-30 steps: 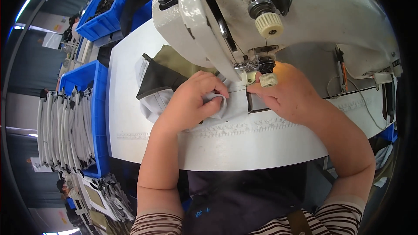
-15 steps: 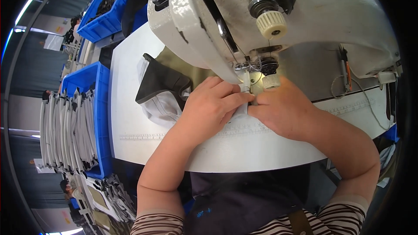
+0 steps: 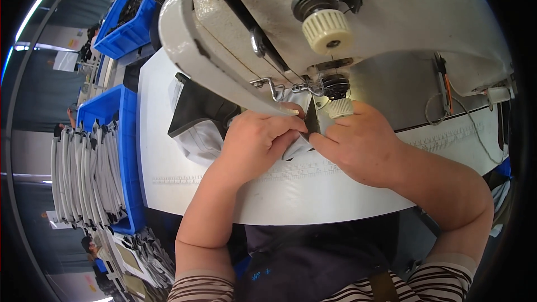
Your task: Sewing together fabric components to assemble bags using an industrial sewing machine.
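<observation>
A white industrial sewing machine [image 3: 419, 17] overhangs a white worktable [image 3: 268, 201] marked with rulers. Below its needle area lies a bundle of dark olive fabric [image 3: 198, 112] and light grey fabric [image 3: 198, 142]. My left hand [image 3: 254, 142] is closed on the fabric just left of the needle, fingertips curled round its upturned edge. My right hand [image 3: 361, 145] is closed just right of it, fingertips at the dark edge of the piece near the presser foot, partly behind the tension knob [image 3: 340, 109]. Exactly what the right fingertips pinch is partly hidden.
Orange-handled snips [image 3: 446, 86] and a looped cord lie at the right of the machine bed. At the left, a blue crate [image 3: 131, 156] holds stacked grey pieces [image 3: 84, 173]; another blue crate [image 3: 120, 42] stands behind. Co-workers [image 3: 95, 249] are small at the far left.
The machine appears shifted left in view. Both hands have shifted down slightly since one second ago, the left fingers have regripped, and a dark fabric edge now stands up between the hands.
</observation>
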The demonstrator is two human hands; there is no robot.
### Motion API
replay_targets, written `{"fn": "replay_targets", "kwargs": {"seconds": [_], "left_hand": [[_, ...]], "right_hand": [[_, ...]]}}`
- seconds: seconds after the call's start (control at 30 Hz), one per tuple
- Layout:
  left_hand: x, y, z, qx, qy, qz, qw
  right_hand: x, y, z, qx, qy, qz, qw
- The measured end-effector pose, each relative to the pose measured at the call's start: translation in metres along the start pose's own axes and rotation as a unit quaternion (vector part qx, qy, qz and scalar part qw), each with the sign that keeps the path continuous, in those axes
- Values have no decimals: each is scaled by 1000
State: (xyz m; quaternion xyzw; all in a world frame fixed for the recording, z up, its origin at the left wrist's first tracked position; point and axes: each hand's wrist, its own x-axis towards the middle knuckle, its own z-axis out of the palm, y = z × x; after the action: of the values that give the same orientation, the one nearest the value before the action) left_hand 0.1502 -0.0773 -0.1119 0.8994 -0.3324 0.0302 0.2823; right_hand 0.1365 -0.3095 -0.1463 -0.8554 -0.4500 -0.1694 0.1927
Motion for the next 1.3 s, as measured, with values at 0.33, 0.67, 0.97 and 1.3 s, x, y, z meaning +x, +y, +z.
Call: {"fn": "replay_targets", "kwargs": {"seconds": [0.33,0.67,0.97,1.3], "left_hand": [[3,2,-1,48,-28,24,998],[-2,-6,2,-149,-11,-92,985],[-10,2,15,-43,29,-70,996],[-16,14,18,96,82,11,992]], "right_hand": [[-2,3,-4,9,-32,4,999],[8,-1,-3,-62,-1,8,998],[3,2,-2,-18,-43,-35,998],[-1,-12,-9,-63,-16,14,998]]}}
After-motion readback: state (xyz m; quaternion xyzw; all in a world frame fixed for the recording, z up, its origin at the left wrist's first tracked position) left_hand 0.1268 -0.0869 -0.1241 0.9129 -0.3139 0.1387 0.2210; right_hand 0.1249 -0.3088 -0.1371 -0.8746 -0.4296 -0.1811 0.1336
